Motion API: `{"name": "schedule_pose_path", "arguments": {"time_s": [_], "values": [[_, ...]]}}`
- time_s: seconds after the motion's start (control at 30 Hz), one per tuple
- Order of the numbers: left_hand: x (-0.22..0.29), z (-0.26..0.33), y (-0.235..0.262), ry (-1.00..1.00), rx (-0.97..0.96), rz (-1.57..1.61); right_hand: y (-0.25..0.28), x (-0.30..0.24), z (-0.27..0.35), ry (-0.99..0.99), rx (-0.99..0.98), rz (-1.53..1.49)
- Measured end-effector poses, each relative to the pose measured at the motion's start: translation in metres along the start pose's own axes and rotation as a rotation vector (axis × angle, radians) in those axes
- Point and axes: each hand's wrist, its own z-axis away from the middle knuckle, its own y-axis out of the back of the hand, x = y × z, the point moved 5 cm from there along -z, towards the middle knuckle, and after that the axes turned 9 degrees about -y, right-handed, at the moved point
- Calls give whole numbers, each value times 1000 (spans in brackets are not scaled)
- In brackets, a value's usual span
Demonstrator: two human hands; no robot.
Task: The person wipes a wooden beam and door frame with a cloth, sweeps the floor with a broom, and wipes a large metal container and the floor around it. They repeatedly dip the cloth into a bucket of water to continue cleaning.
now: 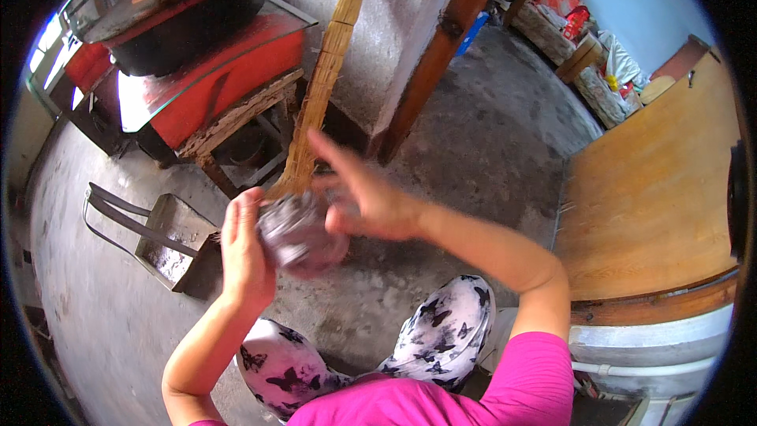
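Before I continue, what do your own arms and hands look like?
The left hand and right hand are ungloved, the forearms bare, with no watch, band or cable showing. The right sleeve is short, plain magenta, ending above the elbow; only a sliver of the left shows. The right fingers are too blurred to rule out a ring.

The basin [197, 28] sits on the table [236, 91], the broom [327, 71] right of it, the dustpan [169, 241] on the floor [110, 331] before its near edge.

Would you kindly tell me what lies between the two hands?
In the head view, a blurred grey bundle lies between the left hand and right hand, with the straw broom just beyond it.
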Motion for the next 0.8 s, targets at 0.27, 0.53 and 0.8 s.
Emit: {"name": "schedule_pose_path", "arguments": {"time_s": [0.27,0.53,0.8], "values": [[0,50,-98,31,-639,-190,109,-34,52,156,790,94],[-46,79,-112,164,-838,-273,298,-233,-1,650,1172,331],[-88,66,-93,137,-782,-394,286,24,-24,459,1365,683]]}}
